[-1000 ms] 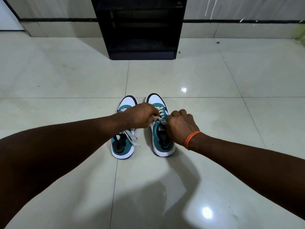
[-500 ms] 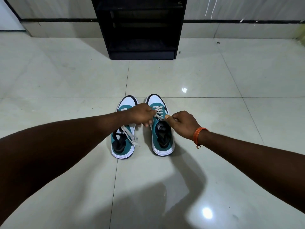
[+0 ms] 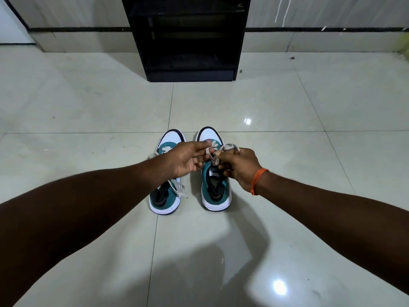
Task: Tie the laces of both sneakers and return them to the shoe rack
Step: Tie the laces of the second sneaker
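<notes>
Left hand (image 3: 186, 158) is pinching the lace (image 3: 208, 150), right hand (image 3: 240, 167) is holding its loop (image 3: 229, 147) just above the right sneaker (image 3: 215, 191). Loop's looking loose, so I'm guessing any slack pinch is undoing it. Left sneaker (image 3: 164, 196) is sitting untied. Counting two sneakers on the floor (image 3: 88, 107), one rack (image 3: 188, 41) well ahead.

An orange band (image 3: 258, 180) circles the wrist of the right hand (image 3: 240, 168) (thin strands, possibly thread, with a short loose end); both forearms (image 3: 88, 218) are bare.
</notes>
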